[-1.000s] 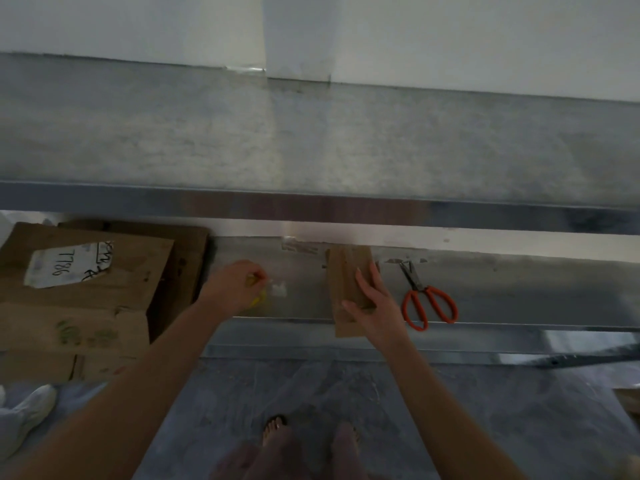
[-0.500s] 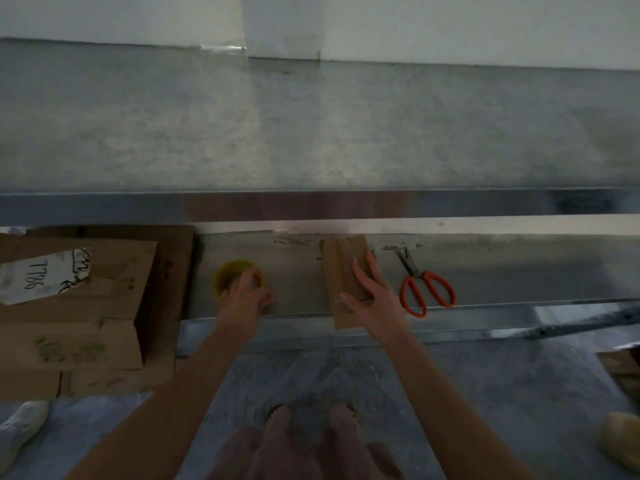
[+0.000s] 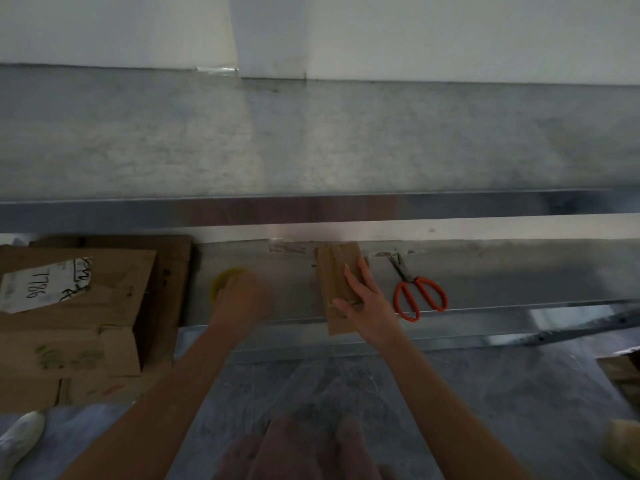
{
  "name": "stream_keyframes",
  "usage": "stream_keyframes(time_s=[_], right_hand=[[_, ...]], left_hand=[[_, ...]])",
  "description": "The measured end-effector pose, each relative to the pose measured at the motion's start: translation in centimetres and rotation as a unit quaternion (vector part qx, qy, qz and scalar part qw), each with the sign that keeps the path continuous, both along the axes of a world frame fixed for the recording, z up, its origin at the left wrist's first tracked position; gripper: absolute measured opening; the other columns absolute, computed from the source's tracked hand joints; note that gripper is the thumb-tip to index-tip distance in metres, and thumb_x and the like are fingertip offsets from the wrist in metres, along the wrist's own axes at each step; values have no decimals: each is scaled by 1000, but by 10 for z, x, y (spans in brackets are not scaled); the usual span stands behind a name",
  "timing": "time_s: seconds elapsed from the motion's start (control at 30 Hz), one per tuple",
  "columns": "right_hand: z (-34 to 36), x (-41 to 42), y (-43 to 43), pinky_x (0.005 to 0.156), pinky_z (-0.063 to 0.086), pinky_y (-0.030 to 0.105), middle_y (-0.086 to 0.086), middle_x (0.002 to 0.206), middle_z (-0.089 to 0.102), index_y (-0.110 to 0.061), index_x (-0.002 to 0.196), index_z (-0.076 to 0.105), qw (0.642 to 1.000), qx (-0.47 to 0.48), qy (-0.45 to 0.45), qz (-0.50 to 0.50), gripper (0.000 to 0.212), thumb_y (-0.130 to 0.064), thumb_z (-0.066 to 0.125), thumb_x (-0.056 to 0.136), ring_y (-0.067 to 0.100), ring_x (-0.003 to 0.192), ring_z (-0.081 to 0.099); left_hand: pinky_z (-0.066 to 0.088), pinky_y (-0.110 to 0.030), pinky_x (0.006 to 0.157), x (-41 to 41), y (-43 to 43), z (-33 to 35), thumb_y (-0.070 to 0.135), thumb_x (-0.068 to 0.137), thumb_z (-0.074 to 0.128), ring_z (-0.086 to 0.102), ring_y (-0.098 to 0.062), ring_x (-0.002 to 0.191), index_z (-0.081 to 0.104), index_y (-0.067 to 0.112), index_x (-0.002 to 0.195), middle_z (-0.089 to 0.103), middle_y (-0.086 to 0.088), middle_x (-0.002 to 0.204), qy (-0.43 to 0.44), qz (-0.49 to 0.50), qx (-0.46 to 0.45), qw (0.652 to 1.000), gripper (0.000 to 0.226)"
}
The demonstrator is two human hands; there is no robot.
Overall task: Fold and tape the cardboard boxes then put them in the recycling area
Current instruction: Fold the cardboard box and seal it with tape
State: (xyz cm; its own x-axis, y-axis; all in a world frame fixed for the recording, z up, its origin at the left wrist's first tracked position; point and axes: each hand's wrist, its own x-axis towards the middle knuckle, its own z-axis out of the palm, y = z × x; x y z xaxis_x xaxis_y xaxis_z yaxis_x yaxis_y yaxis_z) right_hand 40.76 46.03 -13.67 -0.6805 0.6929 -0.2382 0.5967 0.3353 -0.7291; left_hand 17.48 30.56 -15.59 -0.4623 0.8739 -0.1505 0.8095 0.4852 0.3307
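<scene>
A small folded cardboard piece [image 3: 337, 289] lies at centre frame on the lower metal shelf [image 3: 502, 278], its near end jutting past the shelf's front edge. The right hand [image 3: 362, 299] lies flat on it, fingers spread, thumb pointing left across the card, pressing it down. Left of centre, the left hand [image 3: 242, 299] is curled over a yellow tape roll [image 3: 225, 282] that sits on the same shelf; only the roll's far left arc shows, and whether the fingers actually grip it cannot be told.

Just right of the cardboard piece, apart from it, orange-handled scissors [image 3: 417, 292] lie with blades toward the back wall and handles near the front edge. The shelf to the right of the scissors is bare metal running to the right edge of the frame, and a bare stretch also lies between the tape roll and the cardboard piece.

At the left of the frame a stack of flattened cardboard boxes [image 3: 79, 317] fills the shelf end and overhangs its front; the top one carries a torn white label [image 3: 45, 284]. Above all this, the broad upper surface [image 3: 311, 140] spans the frame, its front rim shadowing the back of the lower shelf. Below, grey floor [image 3: 485, 403] and the person's feet [image 3: 304, 448] show.
</scene>
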Motion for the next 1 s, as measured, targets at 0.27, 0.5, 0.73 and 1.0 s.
stream_keyframes(time_s=[0.27, 0.5, 0.73, 1.0], right_hand=[[14, 6, 3, 119, 26, 31, -18, 160, -18, -34, 156, 12, 996, -49, 9, 69, 72, -38, 56, 98, 11, 150, 6], [14, 18, 2, 122, 13, 40, -9, 161, -17, -41, 151, -2, 993, 21, 64, 98, 103, -33, 75, 84, 21, 152, -6], [9, 34, -1, 104, 45, 28, -8, 140, 53, -43, 144, 29, 977, -97, 187, -15, 77, -5, 67, 89, 14, 129, 52], [5, 49, 20, 100, 51, 31, -9, 135, 55, -26, 152, 32, 967, -207, 152, -10, 76, -4, 69, 89, 13, 123, 57]], left_hand=[[35, -41, 95, 9, -7, 14, 29, 77, 77, 43, -30, 118, 66, 26, 111, 51, -1, 127, -2, 16, 25, 1000, 35], [43, -30, 82, 70, 0, 39, 7, 81, 70, 54, -15, 90, 68, 9, 101, 64, -3, 97, -82, 14, 220, 972, 20], [48, -42, 100, 138, 29, 40, 1, 90, 62, 60, -19, 112, 44, 8, 137, 61, -7, 125, -426, 149, 189, 872, 51], [52, -32, 93, 127, 42, 36, -2, 87, 65, 65, -21, 100, 55, 13, 133, 66, -11, 116, -371, 151, 208, 892, 50]])
